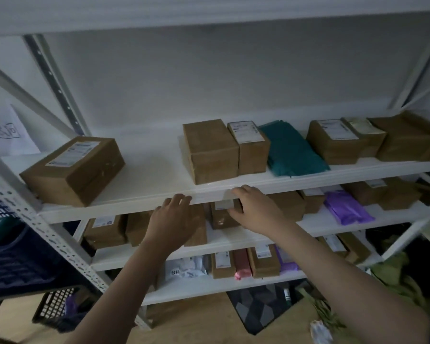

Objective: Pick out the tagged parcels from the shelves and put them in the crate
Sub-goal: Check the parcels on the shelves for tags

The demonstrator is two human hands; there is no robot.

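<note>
A white shelving unit (159, 204) holds brown cardboard parcels on three levels. On the top level sit a labelled box (72, 170) at the left, an unlabelled box (210, 150) and a narrow labelled box (251, 145) in the middle, then a teal mailer (293, 150) and more boxes (338, 140). My left hand (171, 222) is raised with relaxed fingers in front of the top shelf's edge, holding nothing. My right hand (253, 209) reaches under that edge, its thumb beside a small labelled box (221, 217) on the middle level. A dark blue crate (18, 264) stands at the left.
A purple mailer (345, 209) lies on the middle shelf at the right. The lowest shelf carries boxes, a white bag (184, 268) and a pink packet (242, 266). A black basket (57, 309) and a patterned mat (261, 306) lie on the wooden floor.
</note>
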